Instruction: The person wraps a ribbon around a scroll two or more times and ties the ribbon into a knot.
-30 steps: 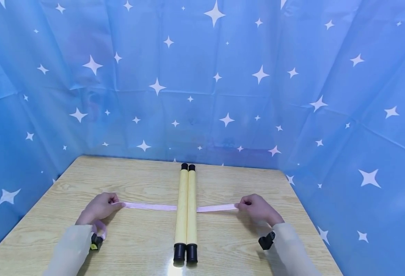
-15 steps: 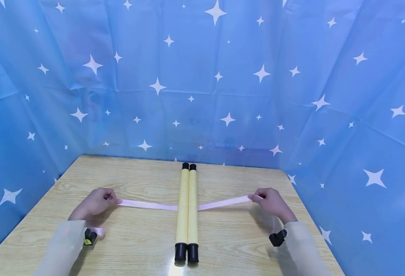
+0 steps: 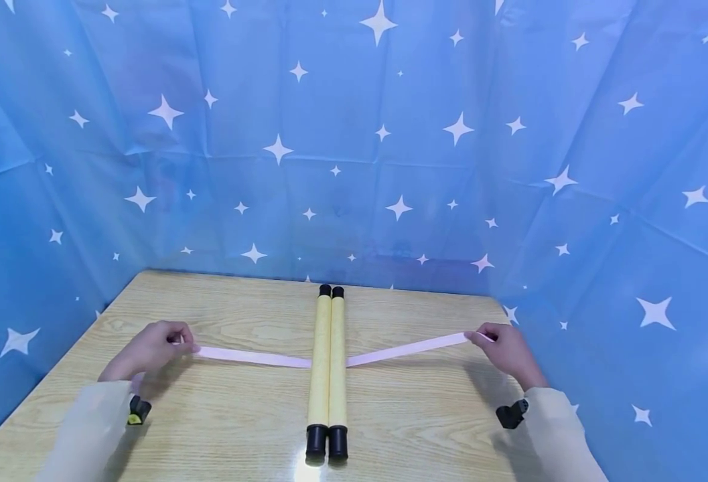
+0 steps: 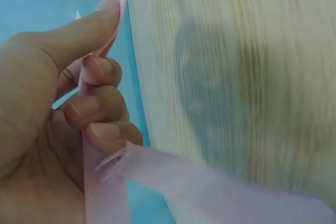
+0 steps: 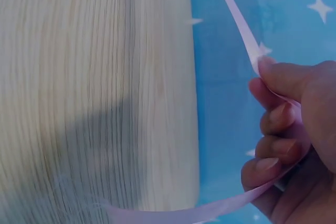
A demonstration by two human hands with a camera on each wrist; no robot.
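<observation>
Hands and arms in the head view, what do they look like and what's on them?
The left hand and right hand are ungloved. The left sleeve and right sleeve are long and off-white. Each wrist carries a small black device; the left device has a yellow-green mark.

left arm (image 3: 85,432) comes in low on the left, right arm (image 3: 561,435) low on the right, both in pale sleeves down to the wrists. left hand (image 3: 149,348) and right hand (image 3: 507,348) are well apart and pretty much level, fingertips turned in toward each other. both are pinching, honestly almost mirror images. left wrist view: thumb (image 4: 86,31) stretched out long, three fingertips showing below, curled back at the palm. right one's the same deal, thumb against the index, other fingers curled underneath.
</observation>
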